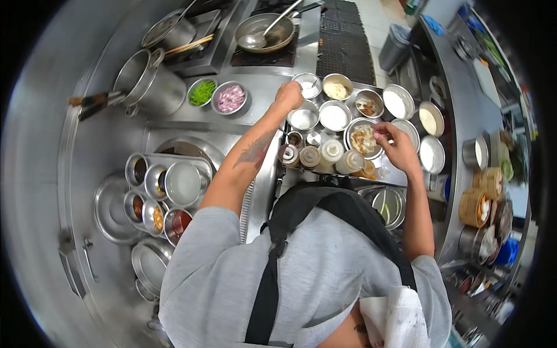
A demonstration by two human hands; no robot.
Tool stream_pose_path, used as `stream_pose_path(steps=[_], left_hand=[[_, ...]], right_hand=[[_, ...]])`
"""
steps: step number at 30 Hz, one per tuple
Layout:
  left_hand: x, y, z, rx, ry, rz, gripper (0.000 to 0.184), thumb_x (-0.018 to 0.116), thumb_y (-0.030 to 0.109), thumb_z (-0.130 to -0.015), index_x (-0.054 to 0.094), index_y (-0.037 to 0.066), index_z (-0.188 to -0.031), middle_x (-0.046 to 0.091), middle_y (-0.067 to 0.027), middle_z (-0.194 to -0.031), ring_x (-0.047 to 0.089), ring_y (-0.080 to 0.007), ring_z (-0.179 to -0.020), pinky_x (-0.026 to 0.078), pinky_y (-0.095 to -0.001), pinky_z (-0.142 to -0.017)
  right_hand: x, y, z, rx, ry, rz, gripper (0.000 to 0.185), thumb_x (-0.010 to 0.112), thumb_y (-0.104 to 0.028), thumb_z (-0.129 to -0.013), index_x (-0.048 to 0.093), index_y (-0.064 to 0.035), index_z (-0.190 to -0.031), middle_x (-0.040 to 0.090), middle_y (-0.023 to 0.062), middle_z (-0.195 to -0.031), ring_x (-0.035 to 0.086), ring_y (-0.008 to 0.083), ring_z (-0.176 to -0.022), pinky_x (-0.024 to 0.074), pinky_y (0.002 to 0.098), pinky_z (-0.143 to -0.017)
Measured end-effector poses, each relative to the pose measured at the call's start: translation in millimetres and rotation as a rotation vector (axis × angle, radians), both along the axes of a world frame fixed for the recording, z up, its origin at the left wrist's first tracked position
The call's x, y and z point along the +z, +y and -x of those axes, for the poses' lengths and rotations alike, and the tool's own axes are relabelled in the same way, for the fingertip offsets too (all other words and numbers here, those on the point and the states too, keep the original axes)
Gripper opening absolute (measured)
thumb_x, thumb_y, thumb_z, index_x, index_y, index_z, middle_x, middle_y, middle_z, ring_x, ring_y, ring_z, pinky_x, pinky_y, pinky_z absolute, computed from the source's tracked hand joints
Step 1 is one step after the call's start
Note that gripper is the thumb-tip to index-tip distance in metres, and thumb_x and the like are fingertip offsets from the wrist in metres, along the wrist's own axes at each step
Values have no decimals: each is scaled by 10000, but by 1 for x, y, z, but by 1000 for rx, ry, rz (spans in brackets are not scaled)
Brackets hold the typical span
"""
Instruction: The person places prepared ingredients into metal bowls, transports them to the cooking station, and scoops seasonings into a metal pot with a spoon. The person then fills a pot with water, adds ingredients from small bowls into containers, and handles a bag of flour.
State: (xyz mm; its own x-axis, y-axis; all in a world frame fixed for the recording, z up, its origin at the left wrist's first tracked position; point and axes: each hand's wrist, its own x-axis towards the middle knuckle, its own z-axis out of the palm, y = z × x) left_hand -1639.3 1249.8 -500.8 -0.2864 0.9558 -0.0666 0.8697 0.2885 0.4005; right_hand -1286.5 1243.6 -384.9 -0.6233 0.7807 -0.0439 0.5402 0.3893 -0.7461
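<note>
My left hand [289, 95] is closed over the near left side of a bowl of white powder [307, 85], at the back of the tray of bowls; what its fingers hold is too small to make out. My right hand [397, 145] hovers at the right edge of a steel bowl with pale brown pieces [363, 139], its thumb and fingertips bent close together. Whether something is between them is unclear. Bowls of white powder [335, 116] stand between the hands, and squeeze bottles [332, 151] line the near edge.
A wok [264, 33] with a ladle sits on the stove at the back. Bowls of chopped greens [202, 92] and sliced onion [230, 97] stand left of my left arm. Tall pots [152, 87] are farther left. Sauce bowls [177, 224] crowd the lower left. Steamer baskets [474, 207] are at right.
</note>
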Motion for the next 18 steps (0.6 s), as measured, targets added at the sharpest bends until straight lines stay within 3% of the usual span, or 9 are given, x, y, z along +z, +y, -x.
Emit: stream_pose_path(steps=[3,4,7,8,9,10,11,18], left_hand=[[-21,35,-19,-36,10,21,232,579,113,-788,734,36,-942,705,-152,-996,666,-338,-966,521,-445,-852],[-36,48,-21,-101,65,12,209,589,125,-784,747,65,-907,710,-152,-923,679,-320,-903,530,-419,-807],[-119,85,-11,-127,29,98,170,629,222,-773,761,126,-817,723,-102,-827,697,-266,-813,539,-366,-715],[-124,92,-9,-232,177,199,182,634,256,-776,760,131,-817,724,-89,-832,699,-261,-823,538,-365,-713],[-128,89,-10,-404,533,14,217,632,305,-787,758,132,-822,724,-90,-857,695,-280,-863,536,-374,-722],[-154,100,-9,-166,348,10,208,647,284,-773,760,125,-845,723,-108,-924,685,-312,-901,537,-398,-779],[-110,83,-27,106,-37,39,204,669,250,-736,765,121,-862,718,-137,-941,682,-328,-902,533,-408,-829],[-95,80,-37,31,-198,73,123,688,187,-744,763,123,-818,715,-156,-920,689,-319,-889,539,-385,-832]], right_hand=[[-7,-15,-33,-169,19,54,275,633,-200,-907,637,-7,-1103,698,127,-955,666,202,-836,516,331,-756],[-10,-20,-43,-246,28,106,276,631,-202,-909,638,-5,-1101,697,122,-949,662,194,-827,513,329,-749],[-16,-38,-71,-375,34,163,282,629,-208,-911,636,2,-1100,698,110,-942,656,181,-811,510,325,-739],[-23,-42,-82,-399,55,166,292,629,-213,-910,635,9,-1099,697,111,-938,653,176,-801,507,317,-732],[-37,-44,-96,-409,40,126,291,627,-208,-909,634,10,-1102,695,121,-938,654,180,-798,510,317,-734],[-36,-49,-103,-453,60,119,290,627,-206,-908,634,10,-1102,695,128,-938,655,186,-803,511,323,-742],[-35,-57,-109,-491,73,124,289,626,-204,-907,634,10,-1101,694,135,-939,657,191,-807,513,328,-751],[-26,-91,-126,-648,0,174,285,625,-184,-901,634,17,-1103,698,160,-978,680,228,-890,522,339,-802]])
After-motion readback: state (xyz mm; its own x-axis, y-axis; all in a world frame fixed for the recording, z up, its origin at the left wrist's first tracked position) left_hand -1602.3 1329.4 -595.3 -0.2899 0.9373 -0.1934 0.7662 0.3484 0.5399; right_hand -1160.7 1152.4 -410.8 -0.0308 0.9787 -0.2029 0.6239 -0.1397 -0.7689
